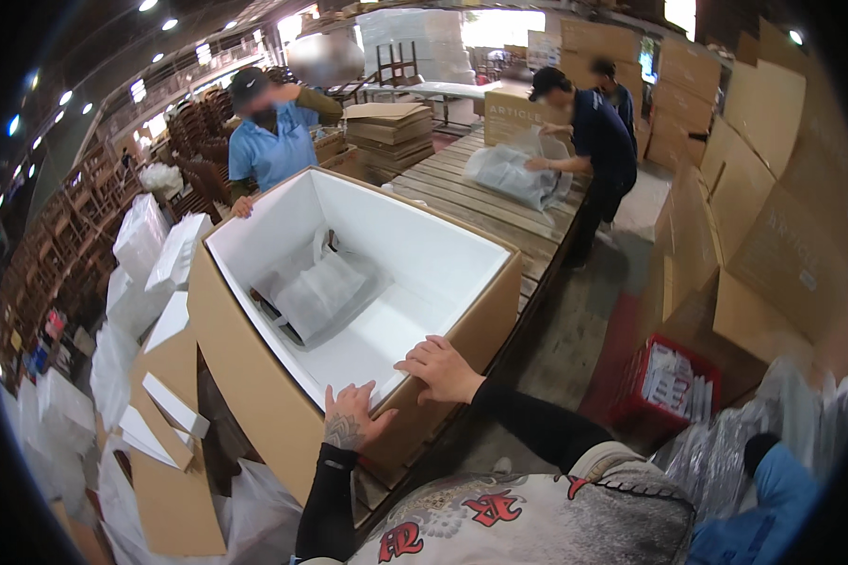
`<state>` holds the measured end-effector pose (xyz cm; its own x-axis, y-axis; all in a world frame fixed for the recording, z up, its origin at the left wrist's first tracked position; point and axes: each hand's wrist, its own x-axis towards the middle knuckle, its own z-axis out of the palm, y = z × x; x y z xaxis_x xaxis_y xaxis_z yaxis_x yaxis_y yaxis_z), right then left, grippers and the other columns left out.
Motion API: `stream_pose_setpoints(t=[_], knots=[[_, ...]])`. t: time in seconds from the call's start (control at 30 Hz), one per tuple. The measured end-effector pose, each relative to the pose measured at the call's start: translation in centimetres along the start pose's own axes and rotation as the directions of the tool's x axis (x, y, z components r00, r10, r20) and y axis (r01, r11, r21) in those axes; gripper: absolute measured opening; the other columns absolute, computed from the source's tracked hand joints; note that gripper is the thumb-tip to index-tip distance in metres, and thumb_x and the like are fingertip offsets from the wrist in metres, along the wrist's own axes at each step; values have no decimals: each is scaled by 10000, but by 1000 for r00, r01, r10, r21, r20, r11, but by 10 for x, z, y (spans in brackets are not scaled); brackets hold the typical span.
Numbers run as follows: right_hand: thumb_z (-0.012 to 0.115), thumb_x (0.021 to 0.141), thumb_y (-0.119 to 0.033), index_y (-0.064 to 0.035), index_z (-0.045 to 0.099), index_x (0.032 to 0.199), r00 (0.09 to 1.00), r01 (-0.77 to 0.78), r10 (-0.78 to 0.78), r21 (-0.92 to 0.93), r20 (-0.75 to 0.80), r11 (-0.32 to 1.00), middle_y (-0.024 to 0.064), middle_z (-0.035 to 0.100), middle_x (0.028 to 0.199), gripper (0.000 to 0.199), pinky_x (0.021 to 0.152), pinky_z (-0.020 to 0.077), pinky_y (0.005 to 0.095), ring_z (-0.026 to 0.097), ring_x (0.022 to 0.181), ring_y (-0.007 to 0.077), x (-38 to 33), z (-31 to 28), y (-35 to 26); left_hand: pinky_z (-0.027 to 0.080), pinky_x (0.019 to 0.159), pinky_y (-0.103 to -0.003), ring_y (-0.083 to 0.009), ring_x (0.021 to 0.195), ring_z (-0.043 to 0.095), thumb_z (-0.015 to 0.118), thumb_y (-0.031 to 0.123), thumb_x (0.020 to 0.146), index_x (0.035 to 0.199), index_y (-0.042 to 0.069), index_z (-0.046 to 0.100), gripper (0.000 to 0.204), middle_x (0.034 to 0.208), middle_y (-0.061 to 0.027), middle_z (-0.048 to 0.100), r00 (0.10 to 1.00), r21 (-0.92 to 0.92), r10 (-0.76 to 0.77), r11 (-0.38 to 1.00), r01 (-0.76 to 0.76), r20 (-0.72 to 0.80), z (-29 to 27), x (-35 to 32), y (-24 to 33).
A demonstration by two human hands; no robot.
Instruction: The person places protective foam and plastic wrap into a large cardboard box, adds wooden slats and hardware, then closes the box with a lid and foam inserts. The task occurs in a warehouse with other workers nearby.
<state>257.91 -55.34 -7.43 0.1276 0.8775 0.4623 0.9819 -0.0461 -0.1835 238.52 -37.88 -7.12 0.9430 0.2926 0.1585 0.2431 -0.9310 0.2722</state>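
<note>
- The left grip point(356, 414) is spread, its fingers at the near corner of the box rim and closed around nothing; I cannot tell how firmly they touch.
- The right grip point(441, 370) is loosely opened just beside it, farther right, fingers laid over the near rim.
- The large cardboard box point(245, 339) stands directly ahead of both grips, its top open, on the slatted wooden tabletop point(433, 179).
- White foam lining point(396, 226) covers the inside walls, its near edge under the right grip's fingers.
- The wrapped piece point(320, 287) lies inside the box, ahead of the left grip and apart from it; dark brown parts show at its ends.
- Across the box from the grips, a co-worker in light blue point(287, 146) has a hand point(243, 206) on the far rim.
- Farther ahead and right of the right grip, a person in dark blue point(598, 127) handles a plastic-wrapped bundle point(509, 174) on the tabletop.
- Right of the right grip, lower down, sits a red crate point(634, 388) holding white packets.
</note>
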Motion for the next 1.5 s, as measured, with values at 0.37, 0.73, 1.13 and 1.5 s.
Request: stream_pose_setpoints(t=[0.37,0.73,1.13,1.5], knots=[[922,549,-280,-191,613,1293,1000,15,-15,-1,5,1000,22,598,1140,810,1093,356,484,551,1150,236,10,8,2,220,1200,-589,-330,1262,568,657,662,834,1383,80,579,804,1225,-189,663,994,-1,-61,998,61,92,0,5,-7],[927,540,-286,-187,618,1286,1000,16,-16,-11,-5,1000,24,597,1126,814,1081,357,485,555,1142,233,15,13,-2,244,1185,-590,-306,1215,588,659,646,842,1385,63,566,802,1170,-172,666,997,-37,-53,998,55,63,-1,2,-13],[931,530,-308,-171,607,1308,1000,9,-9,-19,4,1000,36,601,1159,854,1094,352,495,540,1171,248,12,16,-15,281,1179,-567,-330,1213,595,713,635,797,1369,79,587,808,1203,-184,661,999,-38,-36,999,36,3,1,-9,-20],[925,548,-319,-179,597,1320,1000,8,-8,-25,27,1000,37,596,1165,850,1102,347,500,541,1178,247,11,18,-23,306,1167,-565,-342,1199,604,719,636,792,1367,76,591,812,1188,-189,667,999,-48,-33,998,32,-19,-1,-16,-22]])
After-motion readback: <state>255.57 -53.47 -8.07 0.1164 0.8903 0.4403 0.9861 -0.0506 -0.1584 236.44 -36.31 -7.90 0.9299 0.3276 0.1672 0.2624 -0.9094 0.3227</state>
